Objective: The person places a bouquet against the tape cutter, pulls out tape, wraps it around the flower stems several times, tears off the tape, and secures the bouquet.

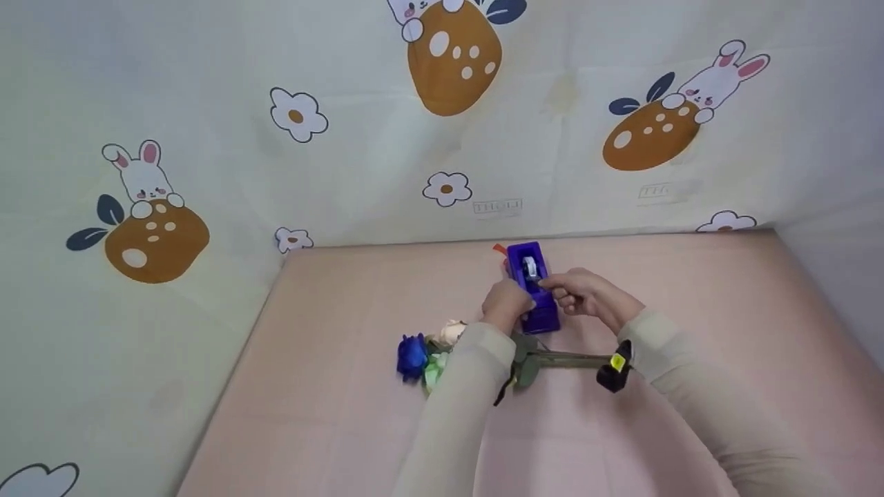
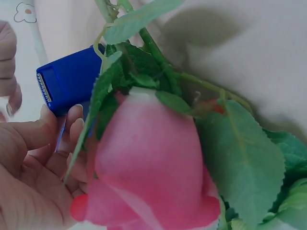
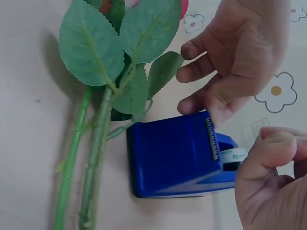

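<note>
Near the middle of the table's back edge: a blue tape dispenser [image 1: 542,321] lies lengthwise, one end towards that edge and its solid block end towards the front.
Tape [image 1: 530,266]: a roll sitting in the dispenser's well, in the half closer to the back edge.
Cutter [image 3: 212,139]: a saw-toothed strip along the rim of the solid block, on the side of the roll.
Left hand [image 1: 507,301]: at the dispenser's left side, thumb and fingers bent about its edge by one end of the cutter — a light grip, the other fingers loosely curled.
Right hand [image 1: 587,293]: on the dispenser's right side, thumb and forefinger brought together in a narrow pinch close to the roll — seemingly on the tape, though the strip is too fine to make out.
Flowers: laid across the table in front of the dispenser, a blue rose [image 1: 412,357] nearest the left edge, a cream rose [image 1: 452,333] and a pale green flower [image 1: 434,371] just beside it; the left wrist view adds a pink rose [image 2: 148,158], close to the camera.
Stems [image 1: 573,359]: pointing to the table's right edge, with broad green leaves [image 3: 91,48] around them.
Sleeves: both pale, the left sleeve [image 1: 449,407] crossing above part of the flowers, the right sleeve [image 1: 718,407] reaching in from the front right.
Wall cloth [image 1: 359,172]: rising behind the back edge, printed with rabbits and white blossoms.
</note>
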`<state>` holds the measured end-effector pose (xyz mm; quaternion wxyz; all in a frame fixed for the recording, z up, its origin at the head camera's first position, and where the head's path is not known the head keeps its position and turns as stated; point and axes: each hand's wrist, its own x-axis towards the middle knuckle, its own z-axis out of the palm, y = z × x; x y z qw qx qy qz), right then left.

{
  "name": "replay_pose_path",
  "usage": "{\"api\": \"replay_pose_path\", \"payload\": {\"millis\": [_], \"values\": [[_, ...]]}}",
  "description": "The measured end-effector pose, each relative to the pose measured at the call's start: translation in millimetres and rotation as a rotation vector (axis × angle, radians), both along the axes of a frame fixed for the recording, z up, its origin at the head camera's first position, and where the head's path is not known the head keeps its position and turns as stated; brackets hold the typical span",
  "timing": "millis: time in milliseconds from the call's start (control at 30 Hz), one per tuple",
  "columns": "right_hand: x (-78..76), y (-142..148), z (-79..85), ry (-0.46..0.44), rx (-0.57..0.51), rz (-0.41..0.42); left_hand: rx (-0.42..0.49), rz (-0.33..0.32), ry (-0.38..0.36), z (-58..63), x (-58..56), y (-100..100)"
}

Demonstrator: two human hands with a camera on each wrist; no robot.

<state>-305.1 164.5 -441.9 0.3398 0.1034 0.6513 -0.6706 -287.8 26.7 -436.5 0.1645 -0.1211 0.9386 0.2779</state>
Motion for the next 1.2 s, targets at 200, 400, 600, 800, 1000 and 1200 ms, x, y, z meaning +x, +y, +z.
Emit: {"api": "replay_pose_path", "payload": {"millis": [200,400,600,800,1000,1200], "values": [[8.9,2,-6.4,-0.046,-0.109,0.003,-0.025,-0.006,0.017,-2.0,0.6,1],[32.6,15,-4.1,0.042,-0.049,0.058,-0.059,-0.012,-0.006,-3.7,-0.2,4],[68.2,33,-6.3,0.091,-0.053,0.127,-0.065,-0.019,-0.036,-3.2,-3.4,3],[102.4,50,-13.4,0.174,-0.007,0.201,-0.027,-0.021,-0.036,-2.2,-2.9,-1],[118.4,50,-31.3,0.190,0.058,0.144,-0.036,-0.038,-0.021,-2.3,-2.9,-3],[122.4,48,-43.8,0.167,0.076,0.120,-0.014,-0.072,-0.015,-2.5,-2.5,-2]]}}
